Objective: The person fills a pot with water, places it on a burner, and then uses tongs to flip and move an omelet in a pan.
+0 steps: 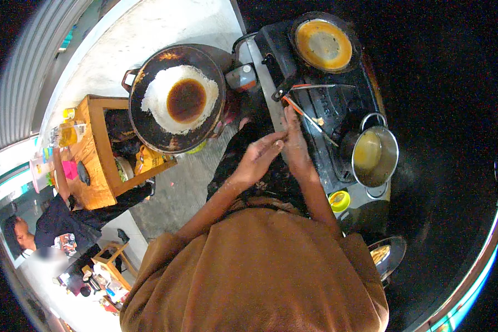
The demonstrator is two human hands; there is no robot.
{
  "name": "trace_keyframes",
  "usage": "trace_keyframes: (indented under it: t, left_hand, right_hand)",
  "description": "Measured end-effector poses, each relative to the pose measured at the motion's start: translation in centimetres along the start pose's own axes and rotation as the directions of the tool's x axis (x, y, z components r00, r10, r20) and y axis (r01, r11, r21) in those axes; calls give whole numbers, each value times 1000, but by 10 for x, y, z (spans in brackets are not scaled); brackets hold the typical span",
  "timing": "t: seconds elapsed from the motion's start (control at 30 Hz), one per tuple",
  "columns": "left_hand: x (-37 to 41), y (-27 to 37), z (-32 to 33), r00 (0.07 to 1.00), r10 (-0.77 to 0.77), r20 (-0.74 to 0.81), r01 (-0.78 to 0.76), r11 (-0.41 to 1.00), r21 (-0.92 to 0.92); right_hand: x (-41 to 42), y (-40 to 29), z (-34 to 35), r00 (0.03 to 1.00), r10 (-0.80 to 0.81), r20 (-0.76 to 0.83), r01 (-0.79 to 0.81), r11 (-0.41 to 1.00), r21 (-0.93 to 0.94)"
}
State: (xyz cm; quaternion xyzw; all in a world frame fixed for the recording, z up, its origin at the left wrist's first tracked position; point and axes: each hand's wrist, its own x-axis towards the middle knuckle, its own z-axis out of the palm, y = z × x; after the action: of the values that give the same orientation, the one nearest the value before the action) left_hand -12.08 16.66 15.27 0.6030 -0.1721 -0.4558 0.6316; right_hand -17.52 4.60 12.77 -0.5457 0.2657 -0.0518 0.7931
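Observation:
My left hand (262,154) and my right hand (294,137) meet in front of my body, palms facing and touching. Nothing shows between them, though the contact is partly hidden and blurred. The right fingers are stretched out beside the front edge of a black gas stove (315,159). Just past these fingertips lie two slim utensils with orange grips (294,106). On the far burner a frying pan (354,29) holds a round orange-brown food layer (305,35) with a paler middle. Nearer me stands a two-handled steel pot (384,172) with yellowish contents (366,153).
A large dark wok (137,120) at left holds white food (155,97) around a brown pool (186,99). Beside it are a wooden cabinet (101,182), a bottle of yellow liquid (72,133) and a person (62,220) in dark clothes. A yellow bowl (345,203) sits by the stove.

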Motion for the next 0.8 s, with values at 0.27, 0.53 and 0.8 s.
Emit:
trace_keyframes:
  t: [0.27, 0.53, 0.8]
  left_hand:
    - [-33, -38, -54, 968, 6, -252, 12, 997, 72]
    - [-39, -28, -47, 917, -102, -386, 70, 993, -98]
    - [-43, -43, -44, 981, -26, -194, 52, 990, 128]
  right_hand:
    - [-30, 36, -54, 964, 215, -153, -207, 976, 68]
    - [-50, 93, -70, 916, 211, -341, -182, 977, 115]
    - [-69, 95, -60, 919, 149, -365, -98, 983, 154]
